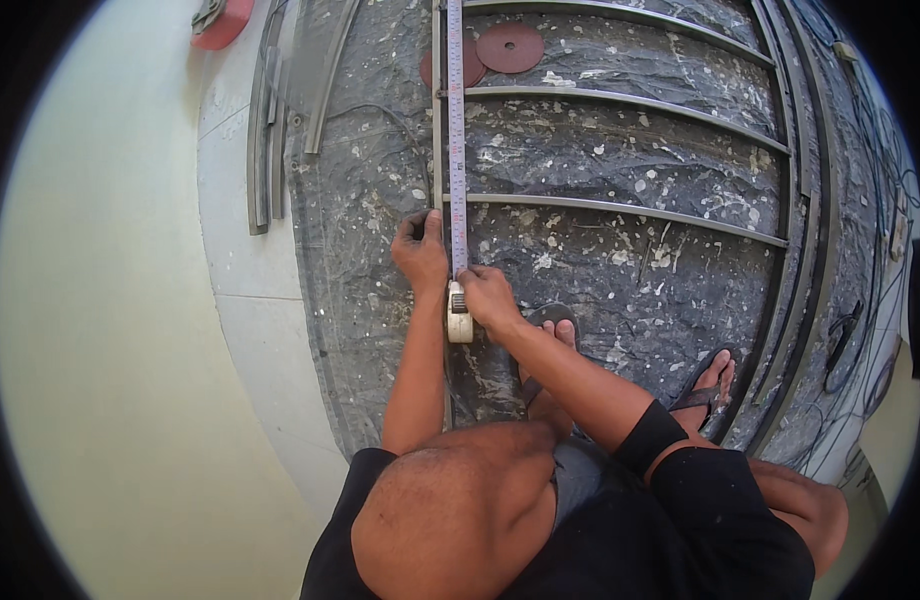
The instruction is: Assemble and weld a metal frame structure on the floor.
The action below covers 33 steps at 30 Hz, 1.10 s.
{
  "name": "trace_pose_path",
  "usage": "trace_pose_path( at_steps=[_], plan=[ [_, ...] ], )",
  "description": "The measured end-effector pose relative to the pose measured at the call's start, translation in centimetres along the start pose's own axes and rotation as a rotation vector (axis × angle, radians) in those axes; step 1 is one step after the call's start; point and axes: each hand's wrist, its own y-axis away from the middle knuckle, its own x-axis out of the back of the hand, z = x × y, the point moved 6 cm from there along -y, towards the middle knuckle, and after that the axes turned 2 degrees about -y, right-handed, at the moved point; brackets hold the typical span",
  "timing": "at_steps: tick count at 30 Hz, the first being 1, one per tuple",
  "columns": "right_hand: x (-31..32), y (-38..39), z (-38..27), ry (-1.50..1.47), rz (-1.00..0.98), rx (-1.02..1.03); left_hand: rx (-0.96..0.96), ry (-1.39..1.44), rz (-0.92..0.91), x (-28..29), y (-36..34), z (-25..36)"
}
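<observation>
A tape measure with a pale case lies along the left rail of a metal frame. Its pulled-out blade runs straight away from me beside that rail, across the ends of the crossbars. My right hand grips the tape where the blade leaves the case. Against the outer side of the rail, near the closest crossbar, my left hand has thumb and fingers pinched together. Whatever sits in that pinch is too small to make out. Two reddish-brown cutting discs lie at the far end, one partly under the rail and blade.
A paint-spotted dark sheet covers the floor. Loose metal bars lie at the left, near a red tool. More long bars and tangled cables line the right. My sandalled feet stand inside the frame.
</observation>
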Motion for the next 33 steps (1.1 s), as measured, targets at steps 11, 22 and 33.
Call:
trace_pose_path(
  at_steps=[11,22,33],
  plan=[
    [-0.3,0.1,-0.1,-0.012,-0.025,-0.004,-0.039,-0.005,0.014,0.3,-0.1,0.1],
    [8.8,4.7,-0.3,0.066,-0.046,0.134,-0.208,0.046,-0.014,-3.5,-0.2,7.6],
    [36.2,23.2,-6.3,0.194,0.235,-0.064,-0.098,0.206,-1.137,-24.0,8.5,21.1]
  ],
)
